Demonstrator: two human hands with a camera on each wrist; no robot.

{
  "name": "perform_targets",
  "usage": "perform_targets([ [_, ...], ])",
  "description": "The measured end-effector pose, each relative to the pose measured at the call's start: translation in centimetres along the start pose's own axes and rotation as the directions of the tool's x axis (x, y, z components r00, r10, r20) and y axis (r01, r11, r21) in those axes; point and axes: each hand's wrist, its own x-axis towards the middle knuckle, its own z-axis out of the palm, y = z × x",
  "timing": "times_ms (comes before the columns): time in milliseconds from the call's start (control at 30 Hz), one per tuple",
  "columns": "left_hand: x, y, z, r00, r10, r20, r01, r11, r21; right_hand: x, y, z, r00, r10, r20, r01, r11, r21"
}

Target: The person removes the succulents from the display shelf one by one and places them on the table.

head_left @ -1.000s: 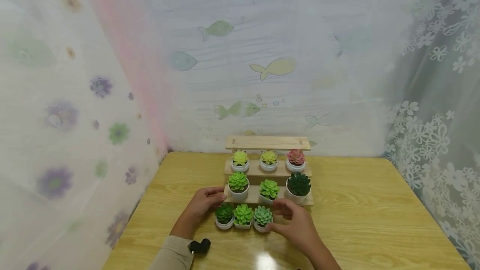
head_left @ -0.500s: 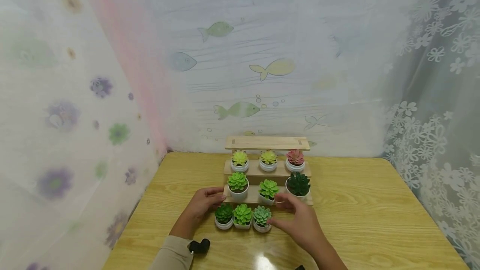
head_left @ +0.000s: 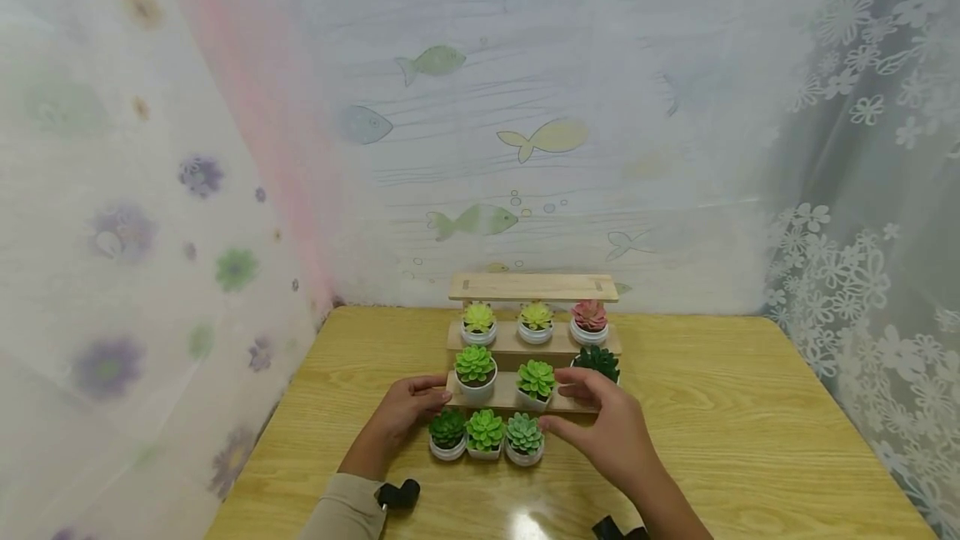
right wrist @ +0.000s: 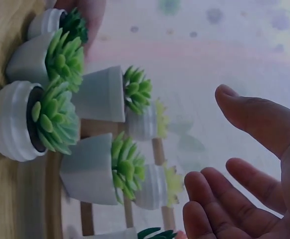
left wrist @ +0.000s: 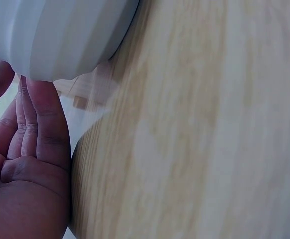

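My left hand [head_left: 405,408] rests at the left end of the wooden tiered shelf's lowest step [head_left: 502,390]. Its fingers [left wrist: 48,119] look straight in the left wrist view, their tips hidden behind a white ridged pot [left wrist: 65,35]. My right hand [head_left: 611,423] holds nothing, thumb and fingers apart, just right of the pale blue-green potted succulent [head_left: 524,436]. That plant stands on the table in a front row with a bright green potted succulent [head_left: 484,433] and a dark green one [head_left: 447,432]. Beyond the right fingertips is a light green potted succulent [head_left: 536,382] on the shelf.
Another light green succulent [head_left: 476,369] and a dark one [head_left: 597,362], partly covered by the right hand, share the lowest step. Two yellow-green plants and a pink one [head_left: 589,319] sit a tier higher, under the bare top board [head_left: 534,286]. Patterned curtains surround the wooden table [head_left: 720,407].
My right hand has drawn away from the pale blue-green succulent, a little right and toward the shelf, and its thumb has left the pot. My left hand has stayed put.
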Motion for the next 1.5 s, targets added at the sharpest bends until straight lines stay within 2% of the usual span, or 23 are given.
perform_targets([
  [233, 0.1, -0.2, -0.1, 1.0, 0.008, 0.002, -0.008, 1.0, 0.01, 0.9, -0.3, -1.0, 0.99, -0.125, -0.058, 0.122, 0.991, -0.054],
  [533, 0.2, -0.1, -0.1, 1.0, 0.002, -0.001, -0.002, 1.0, 0.014, 3.0, -0.7, -3.5, 0.974, -0.184, -0.128, 0.17, 0.978, -0.118],
  [900, 0.2, 0.2, -0.1, 1.0, 0.001, 0.009, -0.001, 1.0, 0.017, 5.5, -0.4, -6.0, 0.988, -0.109, -0.113, 0.09, 0.984, -0.156],
  [1167, 0.1, 0.1, -0.2, 1.0, 0.003, 0.002, -0.004, 1.0, 0.022, 7.5, 1.8, -6.5, 0.997, -0.021, -0.072, 0.01, 0.988, -0.155],
  [1500, 0.1, -0.1, -0.2, 1.0, 0.01, 0.01, -0.01, 1.0, 0.026, 9.4, 3.6, -7.0, 0.996, 0.083, -0.027, -0.087, 0.977, -0.192],
])
